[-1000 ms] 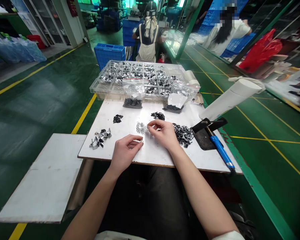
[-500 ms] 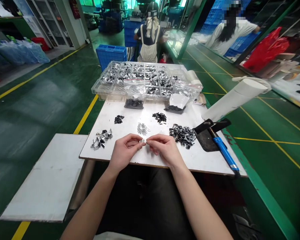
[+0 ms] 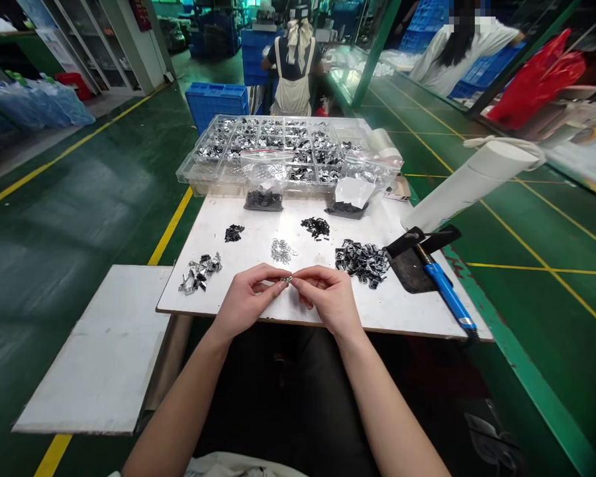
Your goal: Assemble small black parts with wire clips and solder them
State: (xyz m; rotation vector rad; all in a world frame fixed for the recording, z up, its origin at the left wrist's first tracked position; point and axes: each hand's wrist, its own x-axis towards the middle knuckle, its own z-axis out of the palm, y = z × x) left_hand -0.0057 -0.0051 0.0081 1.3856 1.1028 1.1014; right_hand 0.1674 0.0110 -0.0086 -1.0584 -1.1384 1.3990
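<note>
My left hand (image 3: 248, 296) and my right hand (image 3: 326, 295) meet over the front of the white table, fingertips together. Pinched between the left thumb and fingers is a small shiny metal part (image 3: 287, 279); its exact kind is too small to make out. The right thumb and forefinger close on the same spot. Just beyond the fingers lies a heap of tiny silvery metal pieces (image 3: 281, 251). Two little piles of black parts, a left one (image 3: 234, 232) and a right one (image 3: 316, 228), lie farther back. Shiny black-and-silver pieces form a left pile (image 3: 201, 273) and a larger right pile (image 3: 361, 263).
A clear compartment box (image 3: 198, 173) full of shiny parts stands at the back, with zip bags (image 3: 263, 199) before it. On the right are a blue-handled tool (image 3: 447, 297) and a white tube (image 3: 469, 182). A person (image 3: 293, 73) sits ahead, facing away.
My hands have drawn closer, and the right fingertips now touch the part held in the left. The view has shifted slightly. The piles look the same.
</note>
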